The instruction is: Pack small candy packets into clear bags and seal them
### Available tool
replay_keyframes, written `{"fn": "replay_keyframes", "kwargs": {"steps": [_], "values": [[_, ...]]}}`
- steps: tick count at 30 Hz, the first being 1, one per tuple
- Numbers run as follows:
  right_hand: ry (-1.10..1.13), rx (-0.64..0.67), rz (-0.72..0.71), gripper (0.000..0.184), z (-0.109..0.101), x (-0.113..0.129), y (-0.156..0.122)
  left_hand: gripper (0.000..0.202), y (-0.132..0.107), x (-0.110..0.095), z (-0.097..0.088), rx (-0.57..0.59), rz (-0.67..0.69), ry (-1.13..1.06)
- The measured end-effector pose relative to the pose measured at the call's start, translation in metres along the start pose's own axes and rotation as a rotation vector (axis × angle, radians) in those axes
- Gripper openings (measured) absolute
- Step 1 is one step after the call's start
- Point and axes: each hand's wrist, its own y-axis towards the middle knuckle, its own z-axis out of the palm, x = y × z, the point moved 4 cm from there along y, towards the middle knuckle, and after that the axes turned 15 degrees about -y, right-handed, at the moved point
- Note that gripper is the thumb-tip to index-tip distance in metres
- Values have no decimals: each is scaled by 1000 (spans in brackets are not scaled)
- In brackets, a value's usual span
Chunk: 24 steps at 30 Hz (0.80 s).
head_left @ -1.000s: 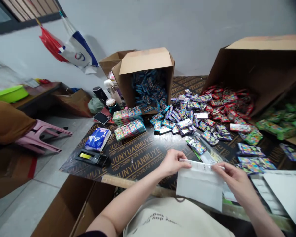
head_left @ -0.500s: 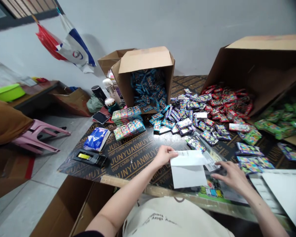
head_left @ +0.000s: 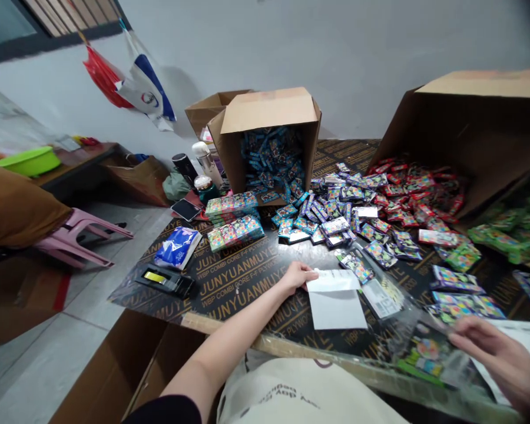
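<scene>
So, main change: two-hand hold on the white folded sheet [head_left: 338,309] is gone. A second back both hands had its top edge; now only the left hand [head_left: 298,277] does, thumb and fingers closed on the top-left corner. Sheet sits front-centre on the patterned surface [head_left: 242,294], top strip folded over, looks flat or nearly so.

Right hand [head_left: 497,353] has shifted well right, to the clear bag [head_left: 433,356] with the green printed card at the front edge. Fingers part-curled, thumb near the fingertips at the film. Looks like a pinch, but motion blur, so can't confirm grip.

Upshot, my read: work is now split, left parking the sheet, right busy with the bag. Sheet and bag are apart, nothing inserted as far as I can see.

Pale printed slip [head_left: 383,297] lies between them, right of the sheet. Loose purple packets [head_left: 357,268] just behind, neither hand touching them. Paired stacks [head_left: 235,231] at left look unchanged.
</scene>
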Motion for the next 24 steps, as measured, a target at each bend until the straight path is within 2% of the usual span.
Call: {"fn": "replay_keyframes", "kwargs": {"steps": [2, 3, 6, 8, 12, 15, 17, 20, 24], "values": [[53, -70, 21, 24, -3, 5, 0, 24, -3, 10, 20, 46, -15, 8], [49, -60, 8, 24, 1, 12, 1, 21, -5, 16, 32, 68, -21, 15], [-83, 35, -97, 26, 32, 39, 8, 14, -6, 34, 66, 103, -29, 48], [-218, 49, -176, 30, 56, 49, 13, 14, -3, 41, 78, 102, -22, 90], [-451, -18, -274, 34, 87, 34, 20, 14, 3, 36, 79, 99, 52, 230], [-590, -131, -346, 38, 95, 19, 18, 14, 1, 27, 70, 77, 146, 350], [-675, -236, -394, 40, 95, 17, 15, 18, -2, 24, 68, 49, 185, 412], [-761, -380, -472, 42, 94, 30, 9, 19, -4, 23, 72, 37, 209, 469], [-695, -473, -562, 34, 91, 73, 8, 22, -5, 21, 77, 42, 272, 449]]}}
